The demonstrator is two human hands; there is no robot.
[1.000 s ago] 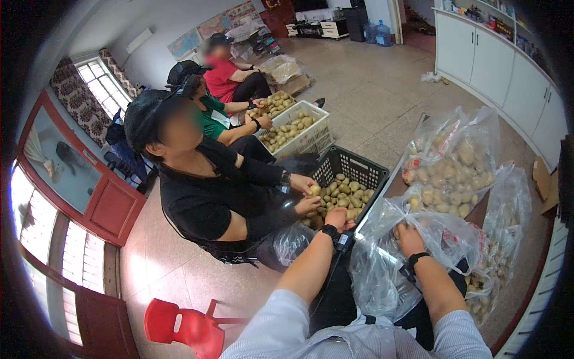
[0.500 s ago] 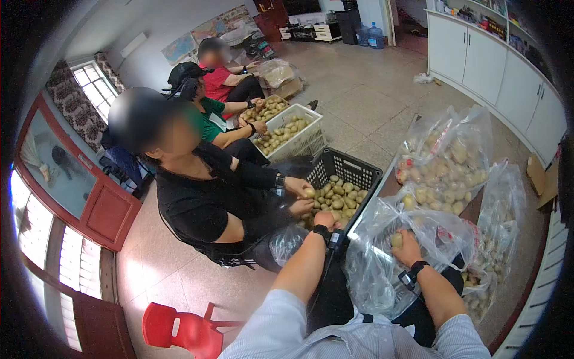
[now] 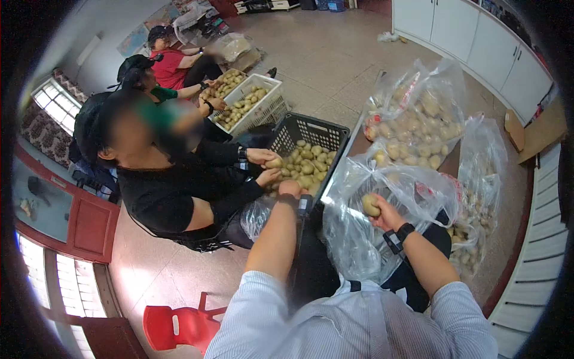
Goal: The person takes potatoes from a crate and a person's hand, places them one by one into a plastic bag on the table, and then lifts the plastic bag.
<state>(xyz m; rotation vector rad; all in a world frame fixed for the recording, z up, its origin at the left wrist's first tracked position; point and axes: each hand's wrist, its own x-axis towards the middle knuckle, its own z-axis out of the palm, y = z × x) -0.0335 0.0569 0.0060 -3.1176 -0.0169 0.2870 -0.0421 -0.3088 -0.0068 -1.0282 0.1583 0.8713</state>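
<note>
My right hand (image 3: 387, 215) is closed round a brownish-green kiwifruit (image 3: 371, 205), held above the clear plastic bag (image 3: 353, 239) on my lap. My left hand (image 3: 291, 189) reaches into the near end of the black crate (image 3: 339, 136), by the kiwifruit (image 3: 308, 164) heaped there. Its fingers are mostly hidden behind the back of the hand and the wrist. A co-worker in black, close on my left, holds another kiwifruit (image 3: 274, 163) over the same crate.
Filled clear bags (image 3: 415, 119) stand ahead on the right, with another bag (image 3: 481, 173) beside them. Two more co-workers sit further left by a white crate (image 3: 272, 96) of fruit. A red chair (image 3: 179, 328) stands behind at left.
The view has tilted down and shifted right. My right hand has lifted the kiwifruit, which now shows clearly above the bag. My left hand stays at the black crate.
</note>
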